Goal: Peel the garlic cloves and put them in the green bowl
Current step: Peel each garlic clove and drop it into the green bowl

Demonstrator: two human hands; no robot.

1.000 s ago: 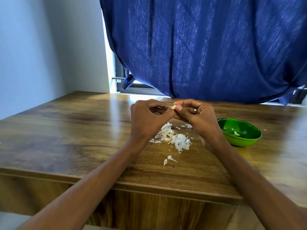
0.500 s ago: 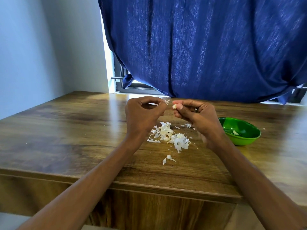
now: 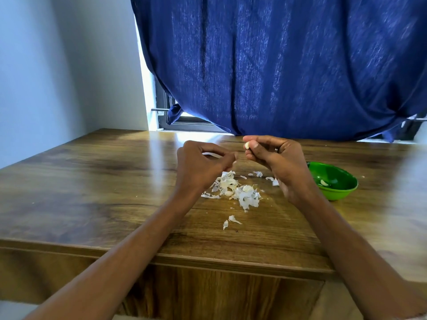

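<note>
A person's two bare forearms reach over a wooden table (image 3: 92,181). The right hand (image 3: 277,160) pinches a small pale garlic clove (image 3: 247,145) between thumb and fingertips, held above the tabletop, a ring on one finger. The left hand (image 3: 201,165), just beside it, has its fingers curled with thumb and fingertips drawn together (whether a scrap of skin sits between them cannot be told). Below the hands lies a pile of white garlic skins (image 3: 240,190), with two loose flakes (image 3: 231,221) nearer the table's edge. To the right stands the green bowl (image 3: 342,192), holding one peeled clove (image 3: 324,182). A blue curtain (image 3: 277,65) hangs behind.
</note>
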